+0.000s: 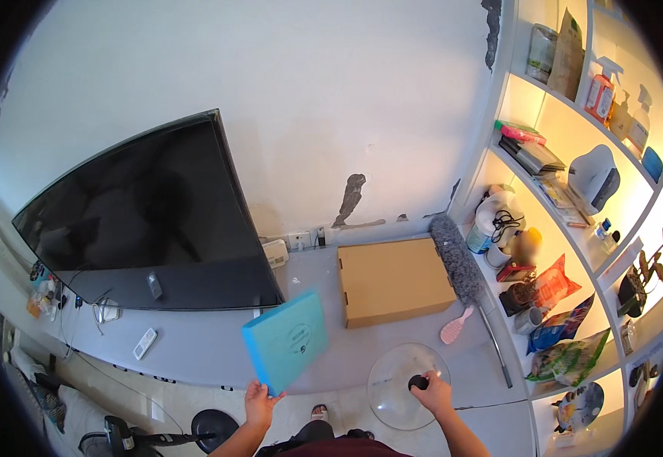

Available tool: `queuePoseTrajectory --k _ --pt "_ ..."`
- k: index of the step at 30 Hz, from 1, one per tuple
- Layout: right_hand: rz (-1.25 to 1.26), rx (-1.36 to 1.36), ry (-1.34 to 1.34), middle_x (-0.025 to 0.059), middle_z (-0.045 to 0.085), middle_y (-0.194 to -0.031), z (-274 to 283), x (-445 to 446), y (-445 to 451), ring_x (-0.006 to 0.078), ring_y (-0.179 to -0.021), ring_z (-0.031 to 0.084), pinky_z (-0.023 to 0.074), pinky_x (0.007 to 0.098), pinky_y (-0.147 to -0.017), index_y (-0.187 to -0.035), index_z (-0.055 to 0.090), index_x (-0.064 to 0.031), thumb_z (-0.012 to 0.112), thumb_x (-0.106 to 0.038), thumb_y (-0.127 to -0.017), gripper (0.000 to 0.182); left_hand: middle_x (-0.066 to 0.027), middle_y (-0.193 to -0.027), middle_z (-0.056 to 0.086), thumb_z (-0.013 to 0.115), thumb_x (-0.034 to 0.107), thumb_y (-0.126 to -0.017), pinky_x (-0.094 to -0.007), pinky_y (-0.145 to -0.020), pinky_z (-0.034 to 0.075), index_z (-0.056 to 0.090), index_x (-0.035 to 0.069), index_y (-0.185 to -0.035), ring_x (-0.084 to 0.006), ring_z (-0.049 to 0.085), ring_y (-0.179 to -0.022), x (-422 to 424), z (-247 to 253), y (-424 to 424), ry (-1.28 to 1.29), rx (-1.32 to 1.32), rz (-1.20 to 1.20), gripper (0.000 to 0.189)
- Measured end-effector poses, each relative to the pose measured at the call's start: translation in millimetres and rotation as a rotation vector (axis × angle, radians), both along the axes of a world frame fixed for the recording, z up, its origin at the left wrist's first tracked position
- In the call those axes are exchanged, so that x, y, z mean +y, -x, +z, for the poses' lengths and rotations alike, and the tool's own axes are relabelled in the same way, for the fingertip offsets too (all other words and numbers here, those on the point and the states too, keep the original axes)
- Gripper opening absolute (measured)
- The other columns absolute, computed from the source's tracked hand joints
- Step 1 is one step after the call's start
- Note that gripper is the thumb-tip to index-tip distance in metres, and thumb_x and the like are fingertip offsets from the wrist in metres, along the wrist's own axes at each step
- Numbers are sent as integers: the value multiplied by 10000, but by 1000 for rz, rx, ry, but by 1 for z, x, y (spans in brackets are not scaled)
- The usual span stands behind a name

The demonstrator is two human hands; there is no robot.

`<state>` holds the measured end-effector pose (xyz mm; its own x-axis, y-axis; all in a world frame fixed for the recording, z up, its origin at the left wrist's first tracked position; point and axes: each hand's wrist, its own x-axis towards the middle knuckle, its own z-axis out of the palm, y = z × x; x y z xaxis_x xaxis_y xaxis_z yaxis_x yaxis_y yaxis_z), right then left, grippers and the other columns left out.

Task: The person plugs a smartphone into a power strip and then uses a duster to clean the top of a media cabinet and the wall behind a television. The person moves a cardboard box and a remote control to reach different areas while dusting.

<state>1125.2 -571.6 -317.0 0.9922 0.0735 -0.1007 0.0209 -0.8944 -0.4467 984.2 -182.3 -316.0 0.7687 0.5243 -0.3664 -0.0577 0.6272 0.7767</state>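
Note:
My left hand point(260, 400) grips the lower corner of a flat turquoise box point(287, 340), which is raised at a tilt in front of the television and bears writing and a round print. The black knob point(418, 383) of a round glass lid point(387, 394) is between the fingers of my right hand point(435, 393). The lid overlaps the front edge of the grey cabinet top in view. Beyond both hands, a closed brown cardboard box point(395, 283) lies on the cabinet, near the wall.
A large television point(149, 217) stands at the left on the long cabinet point(194, 337), with a white remote control point(145, 343) before it. Right of the cardboard box lie a grey fluffy duster point(457, 260) and a pink hairbrush point(456, 327). Lit shelves point(574, 171) hold bottles and bags.

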Motion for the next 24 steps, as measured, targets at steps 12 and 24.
queuePoseTrajectory --k 12,24 --pt "0 2 -17 132 655 -742 29 -7 -4 303 -696 645 512 394 -648 -938 576 -85 694 -375 -632 438 -97 -957 572 456 42 -925 -363 -765 531 477 -11 -1028 -188 592 -826 -29 56 21 -509 -87 -157 118" --pt "-194 -61 -4 116 661 -761 44 -30 11 293 -701 648 510 378 -653 -924 588 -89 708 -365 -615 431 -154 -929 560 526 -16 -811 -383 -810 434 540 -6 -947 -345 513 -951 -46 50 -182 -1537 -509 -635 137"
